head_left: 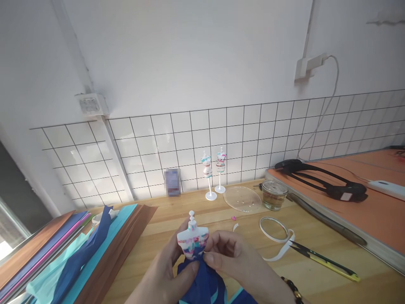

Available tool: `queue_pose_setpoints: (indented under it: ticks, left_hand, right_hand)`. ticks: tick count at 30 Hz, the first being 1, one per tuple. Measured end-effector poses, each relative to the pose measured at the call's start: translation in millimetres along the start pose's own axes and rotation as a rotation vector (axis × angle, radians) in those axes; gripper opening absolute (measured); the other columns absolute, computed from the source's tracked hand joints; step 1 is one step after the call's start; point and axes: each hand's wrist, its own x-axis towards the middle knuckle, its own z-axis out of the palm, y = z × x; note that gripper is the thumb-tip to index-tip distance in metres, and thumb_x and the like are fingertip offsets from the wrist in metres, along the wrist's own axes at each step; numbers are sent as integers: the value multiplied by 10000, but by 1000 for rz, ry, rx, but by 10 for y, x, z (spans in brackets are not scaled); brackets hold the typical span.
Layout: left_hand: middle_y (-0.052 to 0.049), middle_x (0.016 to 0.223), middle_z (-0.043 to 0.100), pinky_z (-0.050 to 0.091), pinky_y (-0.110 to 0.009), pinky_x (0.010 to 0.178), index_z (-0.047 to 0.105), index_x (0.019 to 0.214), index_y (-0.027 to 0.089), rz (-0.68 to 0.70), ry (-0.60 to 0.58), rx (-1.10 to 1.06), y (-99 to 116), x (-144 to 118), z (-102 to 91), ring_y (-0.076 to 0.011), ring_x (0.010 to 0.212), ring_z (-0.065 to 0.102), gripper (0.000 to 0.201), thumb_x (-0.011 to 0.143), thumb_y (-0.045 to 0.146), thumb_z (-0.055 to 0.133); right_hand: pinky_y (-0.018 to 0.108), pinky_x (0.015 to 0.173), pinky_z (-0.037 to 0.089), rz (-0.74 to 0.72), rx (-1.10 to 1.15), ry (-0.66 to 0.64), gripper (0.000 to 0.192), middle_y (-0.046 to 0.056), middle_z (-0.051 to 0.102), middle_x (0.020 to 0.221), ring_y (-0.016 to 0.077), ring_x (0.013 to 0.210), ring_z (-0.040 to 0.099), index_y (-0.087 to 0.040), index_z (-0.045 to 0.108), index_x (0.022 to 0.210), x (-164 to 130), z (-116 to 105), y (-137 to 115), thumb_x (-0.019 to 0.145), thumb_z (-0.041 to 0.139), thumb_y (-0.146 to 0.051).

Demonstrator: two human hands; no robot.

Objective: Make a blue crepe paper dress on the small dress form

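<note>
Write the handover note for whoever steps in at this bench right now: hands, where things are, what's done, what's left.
Left hand: grips the small mannequin from the left, thumb on the dark blue paper at its waist.
Right hand: fingertips pinch the same paper against the waist from the right.
Things: two more mannequins stand at the tiled wall; clear dish and glass jar beside them; white tape and scissors lie to the right; coloured paper stack to the left.
Done: blue paper is gathered around the lower body.
Left: it looks only hand-held, with no fastening visible.
</note>
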Motion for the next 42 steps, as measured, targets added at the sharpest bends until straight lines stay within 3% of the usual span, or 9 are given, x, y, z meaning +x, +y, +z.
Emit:
queue_pose_setpoints:
  ticks: [7,11,16,21,24,32,37,42]
  left_hand:
    - [-86,1338,540,247,-357,1105,383,1379,204,-4,3,29,57,-34,20,-250,1284,412,654,778,259,633]
    - [-84,1303,569,248,-386,1100,370,1387,211,-7,-13,47,66,-40,11,-267,1274,421,656,783,262,622]
    - [-90,1342,529,211,-435,1109,370,1388,224,-19,-65,59,54,-35,-24,-296,1276,410,665,772,244,619]
    - [-101,1407,456,178,-451,1120,327,1408,228,-28,-86,-1,53,-28,-69,-297,1324,338,681,787,244,606]
    - [-102,1417,442,208,-443,1112,354,1395,226,-31,-136,0,81,-24,-85,-297,1325,334,642,801,243,597]
    - [-103,1386,476,122,-479,1119,371,1392,222,-20,-144,-27,55,-42,-72,-319,1325,321,660,784,266,626]
    - [-103,1280,574,268,-450,1070,302,1423,214,-21,-187,-160,80,-26,-61,-309,1241,437,732,778,263,644]
    - [-106,1249,586,365,-395,992,141,1462,225,-45,-164,-206,80,-3,-71,-278,1154,514,861,770,272,650]
  right_hand:
    - [236,573,316,-139,-365,31,164,-48,471,607,104,589,396,-175,704,765,1,-16,36,667,763,-293]
    - [248,608,376,-232,-409,19,103,-20,488,657,129,635,441,-192,729,786,-25,30,3,743,674,-267]
    - [245,612,406,-224,-391,34,129,-17,500,659,132,641,464,-213,745,839,-30,35,10,741,685,-271]
    - [270,741,443,-77,-136,-160,221,14,650,744,153,756,562,-242,744,939,11,-58,30,798,643,-380]
    - [263,779,447,-58,-97,-186,227,20,690,782,158,814,587,-247,744,948,24,-79,26,800,646,-388]
    - [227,640,452,-149,-163,12,184,-4,643,693,136,668,551,-219,755,695,19,46,59,612,798,-377]
    - [229,548,404,-234,-293,66,209,-36,538,577,114,561,460,-194,717,650,46,-20,136,632,777,-393]
    - [257,600,406,-308,-543,150,226,-14,573,620,139,617,507,-184,678,657,58,-140,118,725,700,-398]
